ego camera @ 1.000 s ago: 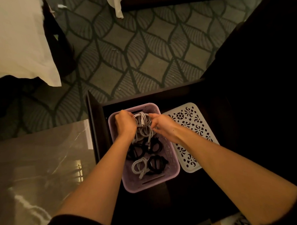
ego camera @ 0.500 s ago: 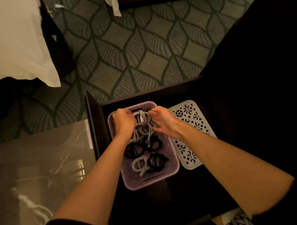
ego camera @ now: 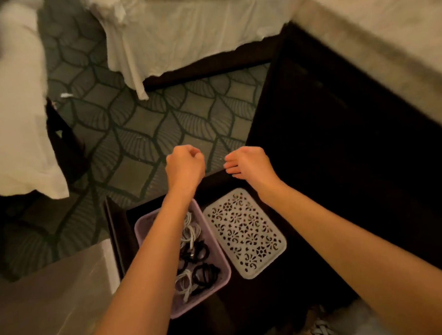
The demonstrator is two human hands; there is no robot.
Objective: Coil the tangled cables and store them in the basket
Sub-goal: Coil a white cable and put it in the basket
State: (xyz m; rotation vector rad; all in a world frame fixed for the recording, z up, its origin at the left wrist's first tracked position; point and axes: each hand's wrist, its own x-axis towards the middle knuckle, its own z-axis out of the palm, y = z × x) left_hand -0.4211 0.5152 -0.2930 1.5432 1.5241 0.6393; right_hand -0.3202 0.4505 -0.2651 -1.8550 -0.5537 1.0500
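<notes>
A dark wooden drawer (ego camera: pixel 271 304) with a raised wall along its 9 o'clock edge carries two things. A lilac plastic basket (ego camera: pixel 142 236) stands against that side. A white openwork lid (ego camera: pixel 245 232) lies flat just beside the basket at its 3 o'clock, both angled towards 11 o'clock.

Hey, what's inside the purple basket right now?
Coiled cables: white coils at the far and near ends, black coils in the middle. The left forearm covers the left side of the basket, so anything there is hidden.
</notes>
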